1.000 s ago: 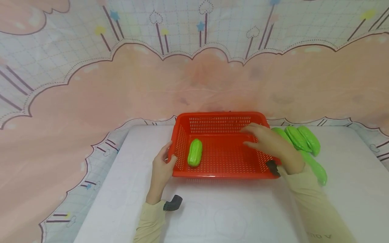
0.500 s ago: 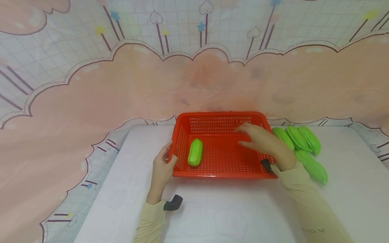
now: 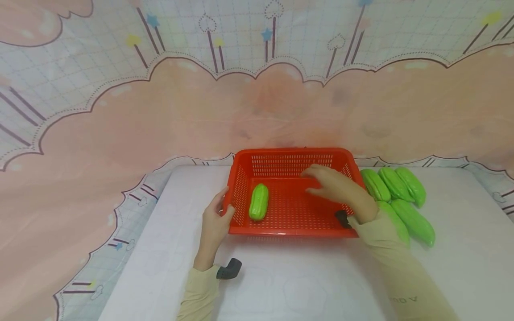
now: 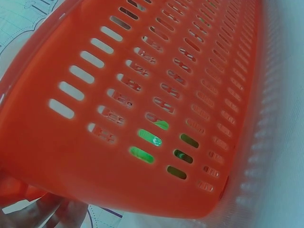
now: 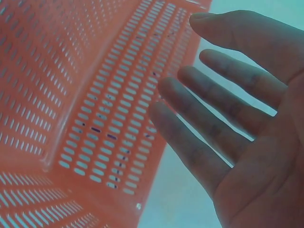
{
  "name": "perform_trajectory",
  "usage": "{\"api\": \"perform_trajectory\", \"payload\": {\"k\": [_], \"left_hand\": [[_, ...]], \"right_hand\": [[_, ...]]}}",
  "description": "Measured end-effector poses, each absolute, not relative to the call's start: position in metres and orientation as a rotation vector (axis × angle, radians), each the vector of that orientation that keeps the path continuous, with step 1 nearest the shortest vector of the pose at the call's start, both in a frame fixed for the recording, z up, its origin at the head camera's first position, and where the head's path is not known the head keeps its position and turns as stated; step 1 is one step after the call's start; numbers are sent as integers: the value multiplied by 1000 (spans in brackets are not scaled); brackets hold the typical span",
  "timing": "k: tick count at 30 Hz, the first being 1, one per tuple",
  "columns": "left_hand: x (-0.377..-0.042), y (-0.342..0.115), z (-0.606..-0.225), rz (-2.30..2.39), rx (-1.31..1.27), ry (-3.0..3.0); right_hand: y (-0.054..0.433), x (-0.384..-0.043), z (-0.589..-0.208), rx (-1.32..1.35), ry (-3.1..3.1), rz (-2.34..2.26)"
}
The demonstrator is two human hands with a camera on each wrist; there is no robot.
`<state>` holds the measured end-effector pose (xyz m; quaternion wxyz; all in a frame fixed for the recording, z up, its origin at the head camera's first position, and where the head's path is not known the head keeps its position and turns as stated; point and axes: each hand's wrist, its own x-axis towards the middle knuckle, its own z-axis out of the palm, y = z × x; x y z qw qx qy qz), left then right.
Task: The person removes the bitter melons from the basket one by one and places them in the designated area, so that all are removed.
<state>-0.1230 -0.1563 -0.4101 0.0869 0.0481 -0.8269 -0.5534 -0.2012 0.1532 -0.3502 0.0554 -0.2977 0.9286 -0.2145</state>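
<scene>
A red plastic basket [image 3: 297, 231] with slotted sides stands on the white table in the head view. One green, ridged, elongated vegetable [image 3: 259, 202] lies inside it near the left wall. At the basket's left rim, my left hand [image 3: 213, 225] grips the edge with fingers outside and thumb toward the front. The left wrist view shows the slotted wall close up, with fingers [image 4: 38, 216] under the rim and green showing through the slots. My right hand [image 3: 337, 188] hovers over the basket's right half, fingers spread and relaxed, holding nothing. The right wrist view shows its fingers [image 5: 213, 102] apart.
Several similar green vegetables [image 3: 413, 222] lie on the table right of the basket, partly behind the right forearm. A patterned curtain [image 3: 257, 107] hangs close behind the basket. The white table [image 3: 289, 281] extends in front.
My right hand has moved left over the basket, uncovering more of the green vegetables on the right. The left hand, the basket and the vegetable in it stay put.
</scene>
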Motion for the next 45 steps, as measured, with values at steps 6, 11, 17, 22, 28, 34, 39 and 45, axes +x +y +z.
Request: {"api": "perform_trajectory", "payload": {"k": [6,11,17,22,28,34,39,45], "left_hand": [[-122,-155,-410,-1668,162,-2464],[-122,-155,-410,-1683,160,-2457],[-121,-156,-409,-1693,168,-2464],[-121,-156,-408,-1679,175,-2473],[-121,-156,-408,-1687,185,-2469],[-121,-156,-408,-1686,192,-2473],[-121,-155,-407,-1694,195,-2475],[-123,-155,-408,-1686,166,-2462]], "right_hand": [[146,-203,-355,-898,2788,-648],[139,-204,-355,-895,2786,-634],[131,-203,-354,-939,2774,-616],[125,-205,-355,-974,2751,-622],[118,-207,-356,-1006,2721,-619],[110,-208,-358,-986,2689,-626],[103,-210,-360,-999,2643,-626],[96,-214,-362,-1072,2629,-604]]}}
